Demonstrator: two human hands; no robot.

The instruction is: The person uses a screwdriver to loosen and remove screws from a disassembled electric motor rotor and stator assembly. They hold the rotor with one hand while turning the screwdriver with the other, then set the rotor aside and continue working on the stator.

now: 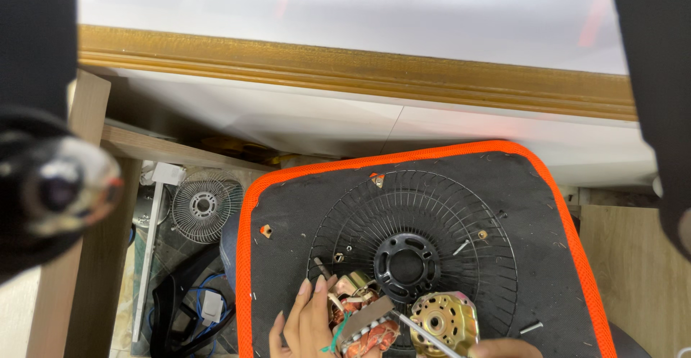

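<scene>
Plainly a dense, delicate motor core, best held by its steel stack

Low in the frame, at the bottom centre, the left hand [306, 322] rests its fingers, lying close together, against the side of the fan motor stator [360, 318]; the fingers steady it without wrapping round it. At the bottom right edge only a sliver of the right hand [504, 349] shows, and whether it is closed on the metal rod [425, 334] that slants up from it toward the stator cannot be told. The stator lies on the black mat [288, 214] with its orange border; it looks heavy for its bulk, stiff in its laminated steel block, but fragile in the copper windings and thin leads, so the grey stack is the likely place to grasp, not the coils. Just beside it to the right sits the brass-coloured end cover [443, 322], rigid and probably smooth. Further up the frame the wire fan guard [414, 250] lies flat, light and springy; loose screws [530, 326] are scattered about. Farthest, upper frame, runs a gold moulding [345, 63]; at the left, a smaller fan guard [205, 205] lies on the floor.
</scene>
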